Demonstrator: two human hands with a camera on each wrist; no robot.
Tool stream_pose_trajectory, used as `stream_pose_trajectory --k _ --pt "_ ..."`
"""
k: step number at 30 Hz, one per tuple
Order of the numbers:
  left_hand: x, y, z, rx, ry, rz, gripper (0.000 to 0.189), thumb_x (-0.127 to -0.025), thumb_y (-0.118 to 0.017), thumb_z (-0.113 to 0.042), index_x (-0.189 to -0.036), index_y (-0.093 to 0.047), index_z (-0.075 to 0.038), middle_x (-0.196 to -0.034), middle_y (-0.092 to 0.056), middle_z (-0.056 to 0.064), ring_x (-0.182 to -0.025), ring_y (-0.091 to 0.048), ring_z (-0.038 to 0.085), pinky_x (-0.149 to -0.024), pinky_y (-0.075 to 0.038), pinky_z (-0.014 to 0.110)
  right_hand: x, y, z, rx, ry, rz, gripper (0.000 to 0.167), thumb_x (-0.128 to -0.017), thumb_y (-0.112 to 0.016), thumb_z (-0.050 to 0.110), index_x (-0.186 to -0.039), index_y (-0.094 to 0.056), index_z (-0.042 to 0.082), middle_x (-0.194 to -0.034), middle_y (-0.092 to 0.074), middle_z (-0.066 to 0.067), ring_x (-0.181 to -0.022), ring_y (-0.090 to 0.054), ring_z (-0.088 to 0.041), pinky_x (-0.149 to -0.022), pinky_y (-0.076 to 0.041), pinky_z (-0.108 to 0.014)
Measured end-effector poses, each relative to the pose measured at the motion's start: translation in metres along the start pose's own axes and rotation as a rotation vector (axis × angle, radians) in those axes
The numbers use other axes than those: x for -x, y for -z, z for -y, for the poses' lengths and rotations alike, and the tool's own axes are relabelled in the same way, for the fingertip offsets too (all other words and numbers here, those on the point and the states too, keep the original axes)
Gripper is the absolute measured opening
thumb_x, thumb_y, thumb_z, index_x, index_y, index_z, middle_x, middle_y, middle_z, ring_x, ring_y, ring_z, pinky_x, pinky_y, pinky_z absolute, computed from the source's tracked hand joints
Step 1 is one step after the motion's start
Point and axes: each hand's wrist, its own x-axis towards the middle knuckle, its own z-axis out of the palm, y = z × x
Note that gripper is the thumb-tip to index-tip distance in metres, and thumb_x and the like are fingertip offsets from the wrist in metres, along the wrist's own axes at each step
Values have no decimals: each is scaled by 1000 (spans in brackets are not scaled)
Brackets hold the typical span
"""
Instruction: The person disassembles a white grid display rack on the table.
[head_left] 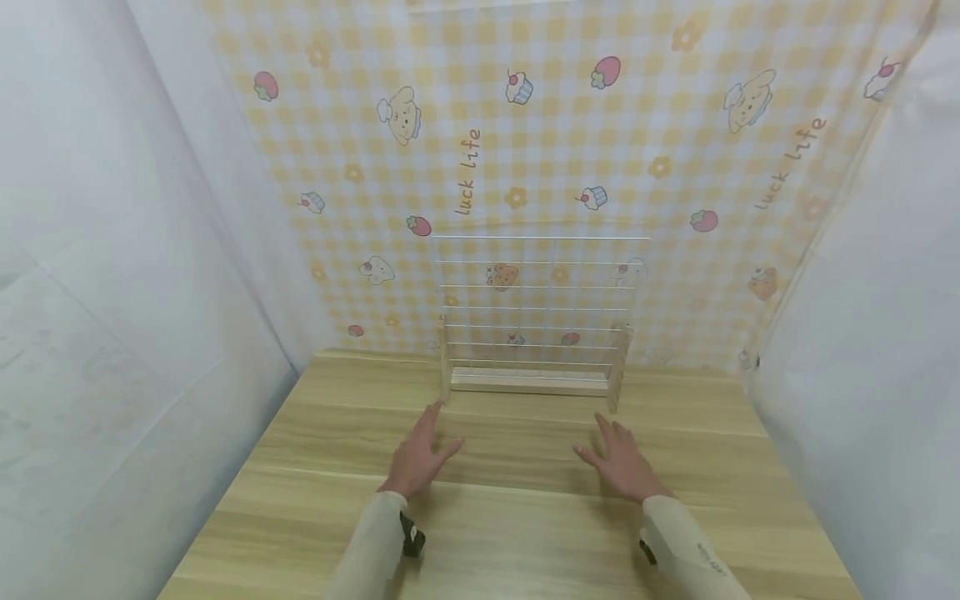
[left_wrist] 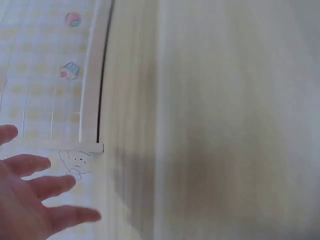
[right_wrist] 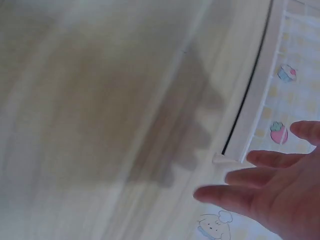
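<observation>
A rack (head_left: 528, 385) with a white wire grid and pale wooden side posts stands at the back of the wooden table. My left hand (head_left: 417, 460) is held over the table, its fingertips near the foot of the rack's left post. On the other side, my right hand (head_left: 622, 463) reaches toward the right post with fingers spread. Both hands hold nothing. In the left wrist view the left fingers (left_wrist: 52, 186) are spread apart beside the rack's end. The right wrist view shows the right fingers (right_wrist: 240, 196) extended close to the rack's base bar (right_wrist: 257, 95).
The wood-grain table (head_left: 517, 542) stretches between the arms and out to both sides. Behind the rack hangs a yellow checked cloth (head_left: 555, 142) with cartoon prints. White sheets (head_left: 112, 333) enclose the left and right sides.
</observation>
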Motion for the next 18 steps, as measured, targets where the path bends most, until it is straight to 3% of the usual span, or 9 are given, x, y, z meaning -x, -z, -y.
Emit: stream_pose_trajectory --k 3,7,10,14,18 --pt "-11 6 1 129 33 -13 78 -98 -57 -51 -160 -21 -19 -165 -29 17 -144 -39 47 -112 -33 71 -5 12 0 -92 12 11 89 -101 -40 62 -160 -9 2 -162 -14 -35 -148 -19 -56 -116 -23 -73" --pt "-27 15 0 232 30 -33 74 -101 -57 -39 -160 -21 -14 -164 -27 22 -146 -35 47 -115 -32 68 -12 29 -1 -149 6 11 90 -102 -38 63 -159 -11 -1 -162 -21 -32 -143 -32 -55 -115 -28 -72" --pt "-37 23 -4 270 12 -44 71 -101 -58 -29 -159 -21 -10 -164 -26 25 -147 -34 48 -117 -32 64 -19 39 -4 -188 -6 18 96 -100 -37 68 -159 -8 -1 -163 -20 -30 -145 -30 -54 -115 -26 -72" --pt "-52 35 -9 276 -4 -55 69 -101 -57 -22 -159 -22 -8 -163 -27 25 -147 -34 47 -118 -33 60 -27 52 -7 -199 -17 29 95 -100 -36 67 -159 -4 -1 -165 -12 -32 -150 -13 -55 -118 -16 -73" --pt "-65 46 -15 261 -20 -51 68 -102 -56 -23 -159 -23 -8 -163 -28 25 -146 -35 48 -117 -34 59 -33 66 -7 -165 -12 25 90 -103 -34 63 -159 -5 -2 -164 -12 -33 -149 -13 -57 -117 -17 -74"
